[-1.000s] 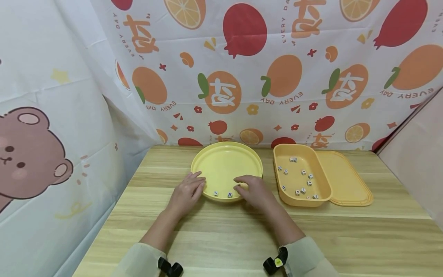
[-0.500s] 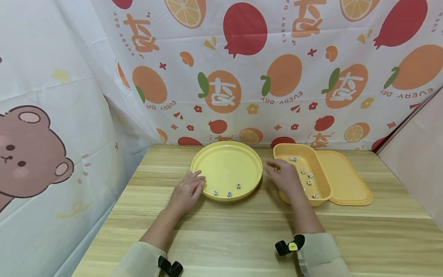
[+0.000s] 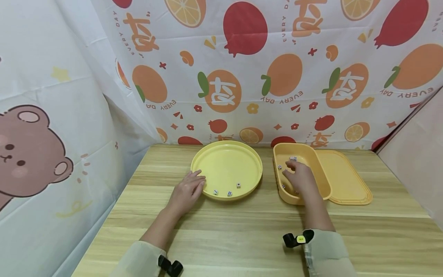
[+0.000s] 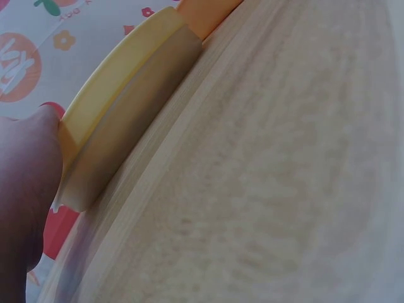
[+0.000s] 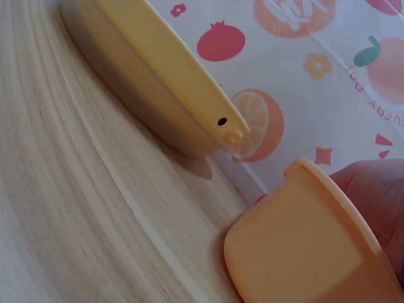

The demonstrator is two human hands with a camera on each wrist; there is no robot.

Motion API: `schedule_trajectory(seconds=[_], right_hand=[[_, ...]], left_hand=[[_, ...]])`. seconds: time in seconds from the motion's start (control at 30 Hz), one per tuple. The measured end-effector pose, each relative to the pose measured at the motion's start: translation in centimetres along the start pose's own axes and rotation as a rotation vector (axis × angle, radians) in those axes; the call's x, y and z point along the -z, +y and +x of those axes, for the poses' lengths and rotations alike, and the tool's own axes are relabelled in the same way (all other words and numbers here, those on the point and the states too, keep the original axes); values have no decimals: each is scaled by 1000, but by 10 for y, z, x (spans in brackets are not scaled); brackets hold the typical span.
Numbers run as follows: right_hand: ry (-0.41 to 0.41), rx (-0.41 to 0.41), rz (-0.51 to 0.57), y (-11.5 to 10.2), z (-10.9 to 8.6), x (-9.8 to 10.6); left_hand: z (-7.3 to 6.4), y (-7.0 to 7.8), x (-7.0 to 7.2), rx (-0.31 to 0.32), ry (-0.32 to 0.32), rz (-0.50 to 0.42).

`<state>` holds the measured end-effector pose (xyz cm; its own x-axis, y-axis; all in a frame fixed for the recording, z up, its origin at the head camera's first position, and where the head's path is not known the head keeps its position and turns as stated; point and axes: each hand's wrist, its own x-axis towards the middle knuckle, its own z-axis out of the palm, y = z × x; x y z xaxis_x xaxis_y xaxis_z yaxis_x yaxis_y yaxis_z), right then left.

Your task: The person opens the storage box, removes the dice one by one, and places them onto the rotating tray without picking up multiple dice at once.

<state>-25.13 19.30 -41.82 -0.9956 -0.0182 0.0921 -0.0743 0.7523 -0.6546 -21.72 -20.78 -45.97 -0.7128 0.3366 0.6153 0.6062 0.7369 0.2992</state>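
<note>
My left hand (image 3: 185,193) rests on the left front rim of a round yellow tray (image 3: 225,157), fingers fairly straight. In the tray lie three small white dice: one die (image 3: 215,192) at the front left, another die (image 3: 229,194) at the front, and a third die (image 3: 238,185) farther right. Over the orange-yellow box (image 3: 322,179) reaches my right hand (image 3: 302,177), thumb and forefinger spread around a die (image 3: 285,170). Several other dice (image 3: 293,158) lie in the box, some hidden under this hand. In the right wrist view the box wall (image 5: 303,246) hides the fingertips.
A flat orange-yellow lid (image 3: 346,179) lies to the right of the box, partly beside its wall. All stand on a wooden table (image 3: 221,238). Behind hangs a fruit-printed cloth (image 3: 242,88); a bear-printed cloth (image 3: 83,127) hangs at the left.
My right hand has let go of a die in the tray and moved right, into the box. My left hand has stayed on the tray rim.
</note>
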Motion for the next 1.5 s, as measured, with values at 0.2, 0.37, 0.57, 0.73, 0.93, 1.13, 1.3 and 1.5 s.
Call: schedule_trajectory(seconds=[0.2,0.37,0.57,0.73,0.93,1.13,1.3,1.5], right_hand=[[-134,-33,-67,5,1,2],[-252,1,-106,9,2,-2],[-276,4,-132,11,2,-4],[-233,-14,-100,9,2,-4],[-229,-29,-109,7,2,-4],[-261,-73,-118,7,0,-4],[-267,-86,-122,9,-1,-4],[-258,-49,-138,13,-2,-3]], left_hand=[[1,0,0,3,-6,5],[1,1,1,7,-12,4],[0,1,1,11,-16,4],[-1,2,2,15,-17,6],[0,2,2,18,-24,0],[0,3,3,18,-29,2],[-1,3,2,14,-23,0],[-2,3,1,7,-12,3]])
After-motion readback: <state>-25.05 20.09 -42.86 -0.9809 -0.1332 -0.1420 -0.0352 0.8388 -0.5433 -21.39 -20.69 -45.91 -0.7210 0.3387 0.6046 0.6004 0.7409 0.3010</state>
